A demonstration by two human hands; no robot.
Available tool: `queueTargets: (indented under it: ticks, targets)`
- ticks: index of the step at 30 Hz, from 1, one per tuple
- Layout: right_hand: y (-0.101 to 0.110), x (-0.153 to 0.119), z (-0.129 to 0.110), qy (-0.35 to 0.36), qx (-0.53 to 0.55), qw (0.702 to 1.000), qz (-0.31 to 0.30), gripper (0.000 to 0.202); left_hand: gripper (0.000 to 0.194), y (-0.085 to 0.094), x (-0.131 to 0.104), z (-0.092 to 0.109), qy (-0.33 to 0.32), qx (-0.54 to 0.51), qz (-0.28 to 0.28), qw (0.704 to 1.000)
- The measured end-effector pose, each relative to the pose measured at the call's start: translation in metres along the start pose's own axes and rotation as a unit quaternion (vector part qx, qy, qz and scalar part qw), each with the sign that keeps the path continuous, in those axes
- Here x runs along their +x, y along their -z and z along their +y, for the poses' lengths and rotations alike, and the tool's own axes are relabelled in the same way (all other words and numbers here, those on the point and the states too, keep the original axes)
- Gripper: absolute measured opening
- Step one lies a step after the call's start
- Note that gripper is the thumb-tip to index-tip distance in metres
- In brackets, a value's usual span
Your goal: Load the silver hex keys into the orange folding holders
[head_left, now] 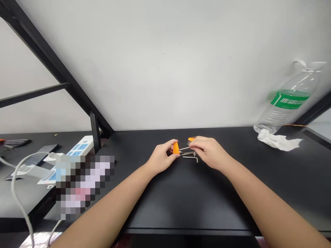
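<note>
My left hand [162,156] pinches an orange hex key holder [176,148] between thumb and fingers, just above the black desk. Metal hex keys [190,153] stretch from the holder's side toward my right hand [208,151]. One L-shaped hex key [190,157] lies nearest me, its short bent end at the right. My right hand is closed, its fingertips pinching the end of a hex key. Against those fingertips shows a second orange holder [191,139] with several short key ends; whether the fingers also grip it, I cannot tell.
A clear bottle with a green label [289,99] leans at the back right, beside crumpled tissue [279,141]. On the left are a white power strip [80,148], cables, a dark phone [42,155] and a black metal frame [95,131]. A pale wall closes off the desk [186,199] behind.
</note>
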State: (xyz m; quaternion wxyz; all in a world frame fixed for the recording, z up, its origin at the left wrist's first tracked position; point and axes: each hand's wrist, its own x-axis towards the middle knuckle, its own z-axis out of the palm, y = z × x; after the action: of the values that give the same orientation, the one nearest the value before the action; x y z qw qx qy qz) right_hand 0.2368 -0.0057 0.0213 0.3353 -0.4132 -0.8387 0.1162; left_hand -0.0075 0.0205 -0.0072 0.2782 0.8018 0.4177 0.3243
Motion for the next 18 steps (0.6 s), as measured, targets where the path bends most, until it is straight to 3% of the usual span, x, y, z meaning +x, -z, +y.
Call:
queueTargets:
  ticks: [5,13,18]
  targets:
    - [-0.002,-0.002,-0.004,0.008,-0.006,1.000,-0.023,0.023,0.047,0.000,-0.002,0.001,-0.012,0.007,0.003,1.000]
    - [-0.025,0.000,-0.022,0.002,0.079,0.996,-0.052,0.026,0.037,0.002,-0.004,0.014,-0.057,0.051,-0.026,0.997]
    - [-0.018,0.000,-0.018,-0.031,0.040,0.996,-0.072,0.020,0.040,0.002,-0.004,0.012,-0.043,0.036,-0.033,0.998]
